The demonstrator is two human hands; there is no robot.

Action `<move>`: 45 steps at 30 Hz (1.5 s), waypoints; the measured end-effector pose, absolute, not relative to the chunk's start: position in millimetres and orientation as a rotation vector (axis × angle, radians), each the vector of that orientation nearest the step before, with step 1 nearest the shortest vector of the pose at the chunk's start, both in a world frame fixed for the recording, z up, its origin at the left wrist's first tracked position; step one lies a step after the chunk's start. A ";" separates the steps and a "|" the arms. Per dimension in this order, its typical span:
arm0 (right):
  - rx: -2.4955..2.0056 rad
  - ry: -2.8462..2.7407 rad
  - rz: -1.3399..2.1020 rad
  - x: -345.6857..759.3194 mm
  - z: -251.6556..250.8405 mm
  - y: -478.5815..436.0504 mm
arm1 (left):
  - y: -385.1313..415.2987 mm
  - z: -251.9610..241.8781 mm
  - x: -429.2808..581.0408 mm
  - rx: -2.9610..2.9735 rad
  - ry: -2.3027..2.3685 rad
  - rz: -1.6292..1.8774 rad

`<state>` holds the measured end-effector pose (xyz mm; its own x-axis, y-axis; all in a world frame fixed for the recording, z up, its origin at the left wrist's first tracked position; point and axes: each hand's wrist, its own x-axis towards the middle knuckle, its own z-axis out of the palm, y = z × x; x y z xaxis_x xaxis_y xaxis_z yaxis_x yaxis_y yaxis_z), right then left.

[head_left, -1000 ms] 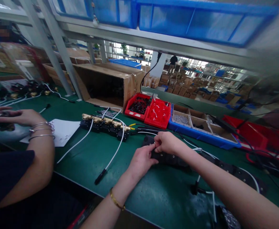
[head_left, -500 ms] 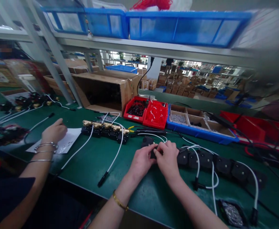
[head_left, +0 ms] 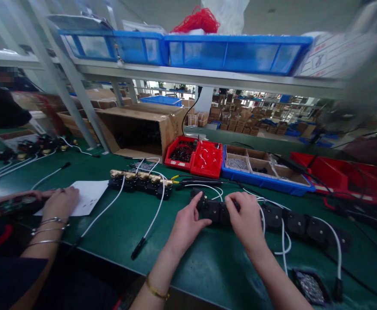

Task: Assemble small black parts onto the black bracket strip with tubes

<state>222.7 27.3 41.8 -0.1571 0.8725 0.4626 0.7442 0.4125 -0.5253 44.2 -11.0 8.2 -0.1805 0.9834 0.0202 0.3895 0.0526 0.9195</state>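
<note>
A row of black modules [head_left: 292, 221] linked by white cables [head_left: 283, 241] lies on the green bench [head_left: 214, 262]. My left hand [head_left: 185, 226] grips the row's left end module, thumb on top and fingers underneath. My right hand [head_left: 246, 219] lies just to the right of it, fingers curled over the following modules. A gold bracelet [head_left: 156, 290] is on my left wrist. Both hands are touching the row, a short gap apart.
A second module row with brass fittings [head_left: 140, 180] lies behind my left hand. Beyond it are a cardboard box [head_left: 140, 127], red bins [head_left: 204, 157] and a blue compartment tray [head_left: 266, 172]. A co-worker's hands [head_left: 59, 201] hold a dark part over white paper [head_left: 90, 193]. A small tray of screws [head_left: 311, 287] sits at the front right.
My hands have spread apart along the black row, the right one sliding to the right. The co-worker's hand has come back to the dark part. The view has tilted up a little.
</note>
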 end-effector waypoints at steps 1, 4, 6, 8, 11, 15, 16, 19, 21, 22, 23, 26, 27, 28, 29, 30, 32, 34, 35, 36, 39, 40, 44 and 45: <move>-1.361 -1.926 0.210 229.9 45.8 21.3 | -17.0 9.9 45.5 1.225 1.605 1.226; -1.231 -2.014 0.285 242.0 51.1 -3.1 | -36.9 17.0 56.0 0.431 1.147 1.496; -1.110 -2.135 0.427 243.1 48.0 -20.1 | -48.9 22.6 67.1 0.004 0.803 1.458; -1.052 -2.245 0.551 242.3 41.4 -32.6 | -57.8 27.5 78.9 -0.217 0.612 1.373; -1.110 -2.354 0.608 243.3 31.4 -38.6 | -64.2 31.0 93.4 -0.278 0.508 1.286; -1.186 -2.398 0.696 249.6 30.4 -32.4 | -63.6 28.6 103.2 -0.217 0.499 1.219; -1.191 -2.391 0.750 251.2 32.4 -30.7 | -62.8 27.4 104.3 -0.210 0.497 1.214; -1.188 -2.333 0.916 255.3 39.7 -27.5 | -60.5 24.2 105.9 -0.196 0.474 1.203; -1.175 -2.305 0.969 257.5 43.2 -26.7 | -59.3 23.6 106.9 -0.182 0.463 1.202; -1.165 -2.293 0.976 258.5 44.4 -26.5 | -58.6 23.8 107.5 -0.175 0.461 1.203; -1.150 -2.279 0.980 259.4 45.2 -26.5 | -57.9 24.5 108.1 -0.170 0.465 1.203; -1.099 -2.222 1.032 261.8 46.5 -26.4 | -55.6 27.6 110.0 -0.178 0.491 1.211; -1.087 -2.197 1.055 262.6 46.8 -26.2 | -55.0 28.6 110.8 -0.183 0.504 1.215; -1.081 -2.171 1.076 263.3 47.0 -25.8 | -54.6 29.2 111.8 -0.187 0.524 1.223; -1.089 -2.134 1.093 263.9 47.1 -25.1 | -54.5 29.2 112.9 -0.191 0.554 1.235; -1.114 -2.075 1.118 264.5 47.0 -24.0 | -54.7 28.6 114.2 -0.196 0.592 1.256; -1.199 -1.898 1.216 265.4 46.2 -20.4 | -56.0 25.3 116.9 -0.199 0.685 1.295; -1.286 -1.667 1.343 265.8 44.6 -15.0 | -57.0 20.0 118.4 -0.119 0.811 1.320; -1.317 -1.570 1.394 265.9 43.5 -11.8 | -56.7 17.1 118.3 -0.021 0.903 1.315; -1.340 -1.514 1.414 266.1 42.2 -8.5 | -55.7 14.6 117.5 0.121 1.017 1.303; -1.393 -1.546 1.338 267.7 38.5 2.0 | -47.1 10.8 111.8 0.707 1.405 1.263; -1.401 -1.594 1.292 268.6 37.6 5.6 | -42.6 10.8 109.4 0.889 1.515 1.249; -1.380 -1.808 1.073 271.6 38.4 22.3 | -24.0 12.4 102.8 1.373 1.699 1.138; -1.365 -1.873 0.996 271.5 39.7 27.1 | -20.2 12.3 102.3 1.430 1.698 1.108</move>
<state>271.5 27.1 39.7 -0.2834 0.9581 0.0426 0.5002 0.1856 -0.8458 102.3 -20.2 12.3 -0.1949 0.9800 0.0408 0.4320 0.0484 0.9006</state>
